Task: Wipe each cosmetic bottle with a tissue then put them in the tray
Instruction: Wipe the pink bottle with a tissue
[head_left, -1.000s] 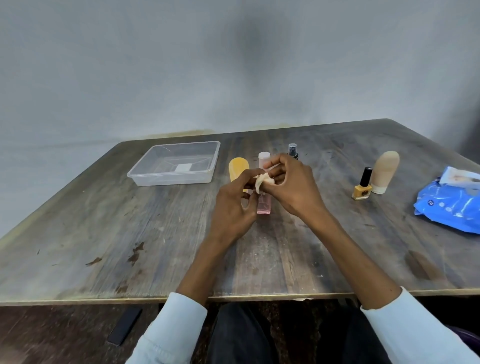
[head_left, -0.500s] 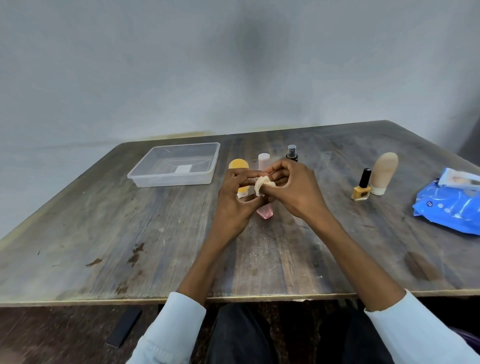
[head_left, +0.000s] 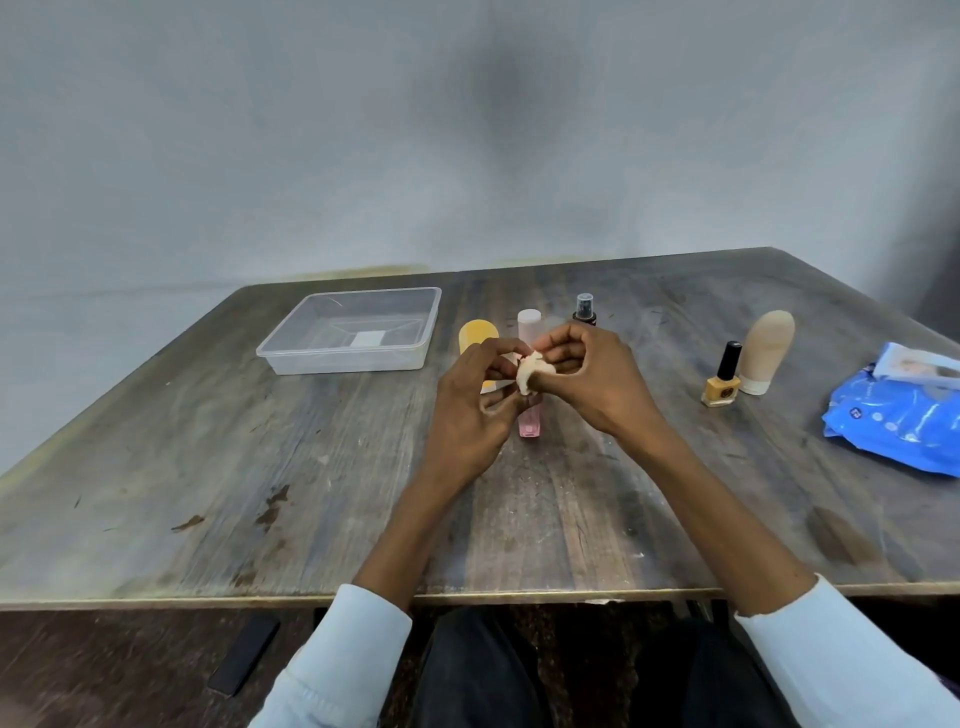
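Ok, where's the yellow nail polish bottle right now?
In the head view, the yellow nail polish bottle stands upright on the table's right side, just left of the beige tube, with the blue wipes pack further right.

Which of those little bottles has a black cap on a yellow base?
The small nail polish bottle, standing beside the tall beige tube near the blue wipes pack. The other bottles lack that squat yellow body.

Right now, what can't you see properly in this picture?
Head view:
- Item being wiped: hidden by the left hand, right hand and tissue.
- Pink bottle middle: behind the hands.
- Yellow tube lower part: behind the left hand.
- Blue wipes pack: cut by the right edge.
- Labels: too small.
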